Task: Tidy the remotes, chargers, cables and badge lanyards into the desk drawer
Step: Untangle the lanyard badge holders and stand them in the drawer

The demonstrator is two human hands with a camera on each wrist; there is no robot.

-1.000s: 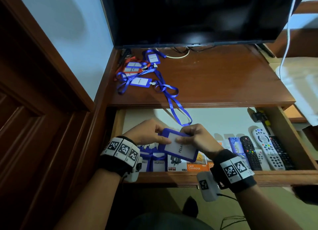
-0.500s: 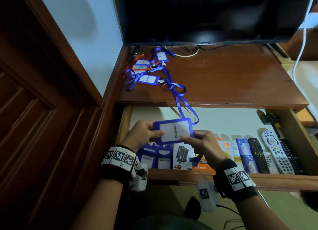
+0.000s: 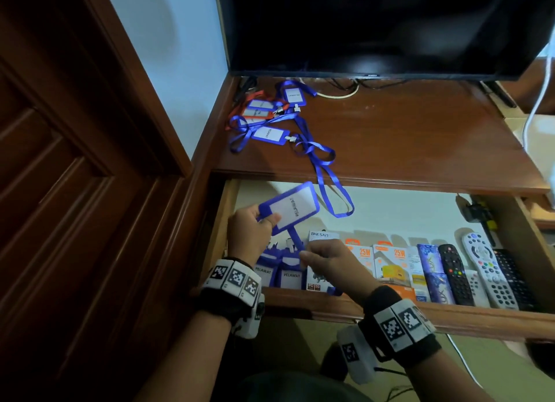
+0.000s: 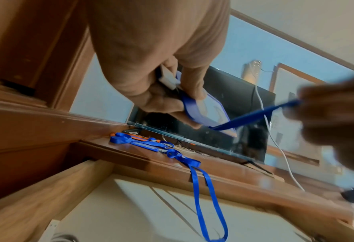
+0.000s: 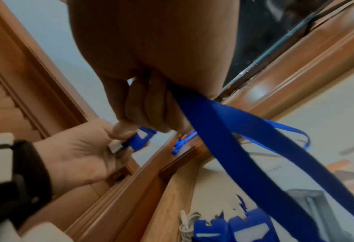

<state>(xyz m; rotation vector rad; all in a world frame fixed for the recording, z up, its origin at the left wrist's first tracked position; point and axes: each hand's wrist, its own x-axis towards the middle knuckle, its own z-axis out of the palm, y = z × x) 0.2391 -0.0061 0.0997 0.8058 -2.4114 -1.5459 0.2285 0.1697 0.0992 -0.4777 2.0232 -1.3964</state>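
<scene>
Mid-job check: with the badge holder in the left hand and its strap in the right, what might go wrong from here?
1. The blue strap runs from the right hand up over the desk edge. Pulling may snag it there.
2. Its far part seems to lie among the lanyards on the desk, so they could be dragged off.
3. The left hand pinches only one end of the badge holder; a tug might twist it loose.

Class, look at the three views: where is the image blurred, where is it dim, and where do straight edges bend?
Head view: dim, sharp; the drawer front rail bows. Left wrist view: the right hand is smeared by blur, the badge holder crisper. Right wrist view: the blue lanyard strap is soft, its surroundings streaked.
</scene>
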